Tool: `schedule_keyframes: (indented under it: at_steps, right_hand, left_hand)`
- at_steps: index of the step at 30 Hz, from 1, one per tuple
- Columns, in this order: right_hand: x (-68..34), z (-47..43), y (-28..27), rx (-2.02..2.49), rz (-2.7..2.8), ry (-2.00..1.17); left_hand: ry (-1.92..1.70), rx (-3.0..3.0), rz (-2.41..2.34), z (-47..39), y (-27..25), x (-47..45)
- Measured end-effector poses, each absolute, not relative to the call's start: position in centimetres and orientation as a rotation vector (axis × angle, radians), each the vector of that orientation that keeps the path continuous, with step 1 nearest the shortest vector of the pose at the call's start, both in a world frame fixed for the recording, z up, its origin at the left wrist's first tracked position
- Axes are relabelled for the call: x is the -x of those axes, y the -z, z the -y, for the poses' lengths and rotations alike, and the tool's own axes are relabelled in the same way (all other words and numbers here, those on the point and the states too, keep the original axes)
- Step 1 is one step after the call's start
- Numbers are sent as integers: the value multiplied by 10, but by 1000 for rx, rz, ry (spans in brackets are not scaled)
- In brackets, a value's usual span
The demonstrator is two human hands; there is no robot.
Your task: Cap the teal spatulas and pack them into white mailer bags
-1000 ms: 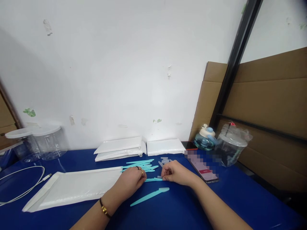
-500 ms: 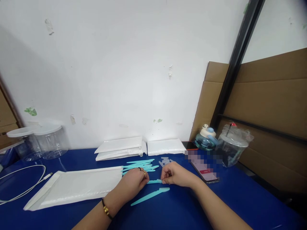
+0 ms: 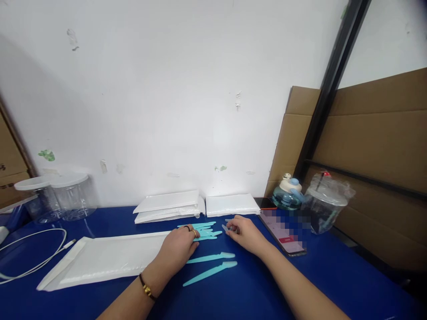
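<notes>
Several turquoise eyebrow razors (image 3: 207, 233) lie in a loose pile in the middle of the blue table. My left hand (image 3: 180, 243) is over the pile's left end, fingers curled down at a razor's handle; the fingertips are partly hidden. Nearer to me rest two separate razors, an upper one (image 3: 213, 257) with its handle end behind my left thumb and a lower one (image 3: 208, 273), both with pale covers at the blade end. My right hand (image 3: 246, 234) is beside the small clear blade caps (image 3: 225, 228), thumb and fingers closed at one of them.
A white padded envelope (image 3: 106, 258) lies left of my left hand. More white envelopes (image 3: 170, 204) are stacked against the wall. A phone (image 3: 283, 238), a teal bottle (image 3: 287, 195) and a bagged cup (image 3: 325, 204) stand right; clear jars (image 3: 75, 200) and a white cable (image 3: 63, 249) are left.
The upper capped razor has been let go and now lies above the lower one. My left hand has moved back to the pile, and my right hand has moved up to the clear caps.
</notes>
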State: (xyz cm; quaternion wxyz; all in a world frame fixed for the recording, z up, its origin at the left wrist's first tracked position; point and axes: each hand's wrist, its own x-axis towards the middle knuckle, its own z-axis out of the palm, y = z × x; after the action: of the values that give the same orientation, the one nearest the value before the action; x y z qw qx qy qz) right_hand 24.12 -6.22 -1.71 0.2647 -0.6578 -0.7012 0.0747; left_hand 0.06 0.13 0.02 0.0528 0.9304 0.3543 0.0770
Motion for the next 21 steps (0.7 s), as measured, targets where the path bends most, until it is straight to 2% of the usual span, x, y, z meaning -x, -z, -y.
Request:
schedule_keyframes:
  at_steps: [11,13,18,21]
  right_hand:
    - [-234,61,14,1942,2098,127]
    - [-234,62,14,1898,2080,76]
    - [-239,63,19,1653,2072,-323]
    - [-241,63,21,1635,2028,-374]
  left_hand:
    - [-206,-2869,-1061,-7,0,-2]
    - [-224,-2825,-1088,-7,0,-3]
    - [-262,-2711,-1112,-8,6,-2]
    - [-311,-2731,-1144,-8,9,-2]
